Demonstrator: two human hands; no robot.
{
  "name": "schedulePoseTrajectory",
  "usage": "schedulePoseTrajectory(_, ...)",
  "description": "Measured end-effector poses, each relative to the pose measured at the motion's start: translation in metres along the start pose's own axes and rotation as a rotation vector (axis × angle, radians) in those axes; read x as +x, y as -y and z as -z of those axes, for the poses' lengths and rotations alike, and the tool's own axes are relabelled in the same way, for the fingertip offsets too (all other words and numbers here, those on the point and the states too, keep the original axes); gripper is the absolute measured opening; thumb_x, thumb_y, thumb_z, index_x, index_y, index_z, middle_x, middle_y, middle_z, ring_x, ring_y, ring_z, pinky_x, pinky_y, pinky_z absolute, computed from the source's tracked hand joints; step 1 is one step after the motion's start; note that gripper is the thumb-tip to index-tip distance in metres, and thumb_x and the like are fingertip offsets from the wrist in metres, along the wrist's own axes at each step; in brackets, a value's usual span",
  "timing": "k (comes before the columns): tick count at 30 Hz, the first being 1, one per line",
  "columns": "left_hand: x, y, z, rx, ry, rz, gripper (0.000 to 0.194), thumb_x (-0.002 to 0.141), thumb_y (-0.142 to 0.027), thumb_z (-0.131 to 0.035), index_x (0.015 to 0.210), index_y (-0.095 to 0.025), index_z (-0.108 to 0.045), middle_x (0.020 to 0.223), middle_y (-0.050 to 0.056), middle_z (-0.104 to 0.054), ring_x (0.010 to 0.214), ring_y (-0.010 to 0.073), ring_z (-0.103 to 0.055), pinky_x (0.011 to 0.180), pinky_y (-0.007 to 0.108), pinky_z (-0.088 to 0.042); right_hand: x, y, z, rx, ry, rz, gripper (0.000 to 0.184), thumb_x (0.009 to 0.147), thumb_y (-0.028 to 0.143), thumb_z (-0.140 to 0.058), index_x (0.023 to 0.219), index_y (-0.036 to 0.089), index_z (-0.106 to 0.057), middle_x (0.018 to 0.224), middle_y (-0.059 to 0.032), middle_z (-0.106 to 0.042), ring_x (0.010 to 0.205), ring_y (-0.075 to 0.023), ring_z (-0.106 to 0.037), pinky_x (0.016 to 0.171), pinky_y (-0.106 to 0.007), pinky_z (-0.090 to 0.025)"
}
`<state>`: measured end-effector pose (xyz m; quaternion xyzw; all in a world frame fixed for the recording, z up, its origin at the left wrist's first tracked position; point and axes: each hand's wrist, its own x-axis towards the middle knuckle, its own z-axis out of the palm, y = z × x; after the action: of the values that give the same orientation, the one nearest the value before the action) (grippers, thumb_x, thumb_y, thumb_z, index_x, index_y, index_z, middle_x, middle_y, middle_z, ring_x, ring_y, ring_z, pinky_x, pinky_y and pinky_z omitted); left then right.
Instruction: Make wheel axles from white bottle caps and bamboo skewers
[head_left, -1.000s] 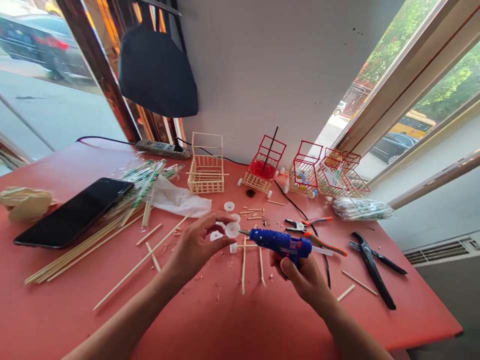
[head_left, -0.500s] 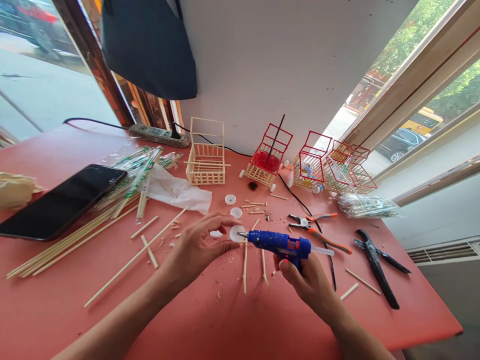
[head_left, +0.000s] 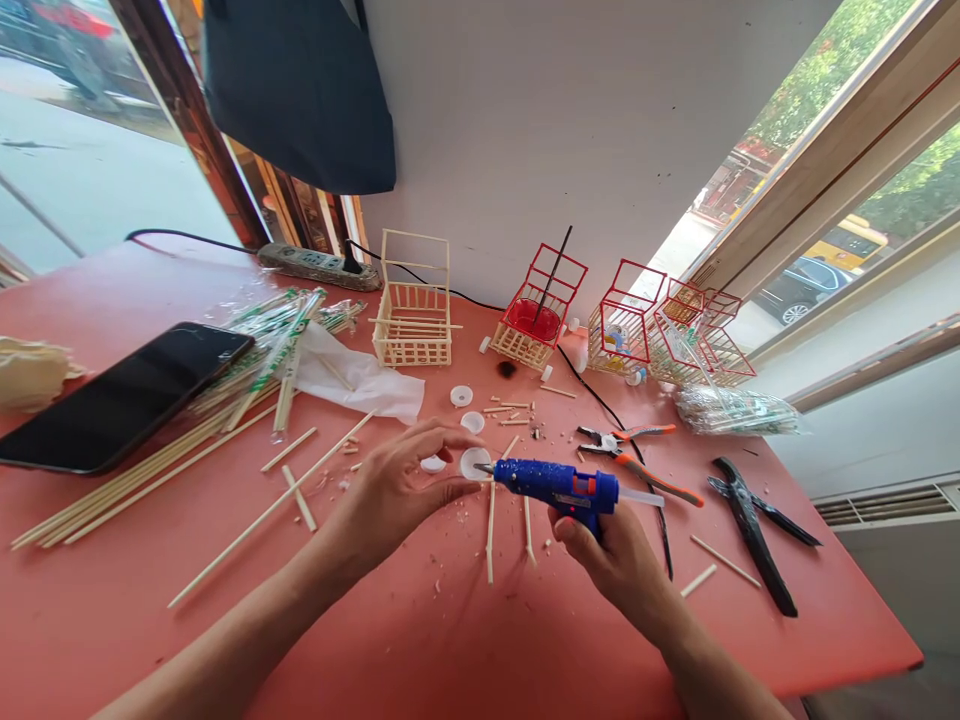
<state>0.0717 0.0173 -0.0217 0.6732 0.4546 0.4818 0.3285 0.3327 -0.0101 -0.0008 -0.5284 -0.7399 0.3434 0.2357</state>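
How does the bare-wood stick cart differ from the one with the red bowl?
Color: bare-wood cart is pale throughout; red-bowl cart has a red upper frame.
Load: bare-wood cart has sticks laid across it; red-bowl cart holds a red bowl and dark rod.
Pose: bare-wood cart faces the camera nearly square; red-bowl cart is angled.
Shared: pale slatted sides, tall open frame at the back.

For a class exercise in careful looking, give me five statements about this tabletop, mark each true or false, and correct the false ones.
1. The right hand holds the blue glue gun. True.
2. The left hand is empty. False: it holds a white cap.
3. The phone lies near the right end of the table. False: it lies towards the left.
4. The pliers lie with their orange handles spread. True.
5. The red bowl is upside down. False: it opens upwards.
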Motion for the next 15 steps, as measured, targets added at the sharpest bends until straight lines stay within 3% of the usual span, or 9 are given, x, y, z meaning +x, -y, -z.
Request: schedulePoseTrajectory(15, 0.0002, -0.0014, 0.0006, -0.02, 0.036, 0.015, 0.02, 0.082, -0.031, -0.077, 0.1, -0.025, -0.074, 0.104, 0.002, -0.075, 0.088, 0.019, -0.065, 0.082, 0.03, -0.051, 0.0026, -0.0001, -0.0003, 0.047, 0.013, 0.015, 0.053, 0.095, 0.066, -0.046, 0.079, 0.016, -0.059, 0.065, 0.001, -0.046, 0.057, -0.0114, -0.039, 0.05, -0.023, -0.029)
